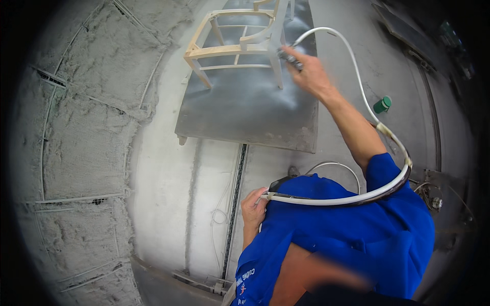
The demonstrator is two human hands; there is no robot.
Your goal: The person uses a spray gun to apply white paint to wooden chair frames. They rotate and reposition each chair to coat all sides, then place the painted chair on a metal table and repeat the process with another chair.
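Observation:
My right hand point(311, 76) is stretched out ahead, wrapped round a spray gun point(291, 58) with a white hose running from it. The gun's front end is close to the leg of a pale wooden chair frame point(227, 51), and a whitish haze hangs about that spot. The chair frame stands on a dark flat board point(224, 112); its top is cut off by the upper edge. Near my waist my left hand point(253, 206) is closed on the white hose point(326, 201), which loops round my right side and up to the gun.
A green can-like container point(382, 104) is on the grey floor to the right. A chain track point(236, 204) runs along the floor below the board. Dusty grey filter panels point(87, 143) line the left side. Metal fittings point(434, 201) lie at the lower right.

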